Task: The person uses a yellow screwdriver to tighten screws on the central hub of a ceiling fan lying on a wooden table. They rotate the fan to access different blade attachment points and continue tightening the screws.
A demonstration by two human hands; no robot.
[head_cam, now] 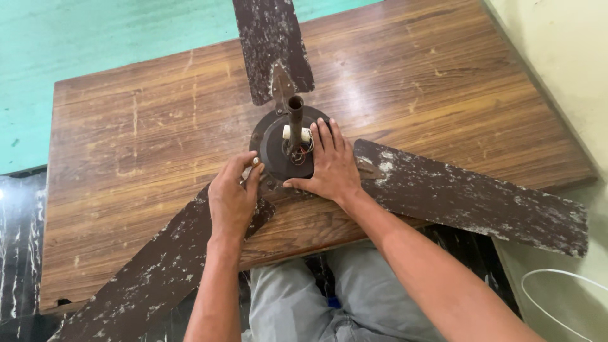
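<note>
At the centre of the head view, we press our right hand (330,166) flat and open on the ceiling fan motor housing (278,142), which lies on the wooden bench (139,139). Our left hand (233,196) pinches a small fastener (256,161) at the housing's rim where the lower-left blade (158,266) joins. We judge the blade fastening is being worked; next calls for a steady housing and careful finger turns.

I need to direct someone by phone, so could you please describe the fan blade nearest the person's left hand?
On the wooden table lies a brown ceiling fan, motor hub central. From the hub, one blade runs toward the lower left, under the left hand. Unlike the other two, it overhangs the table's near edge.
</note>
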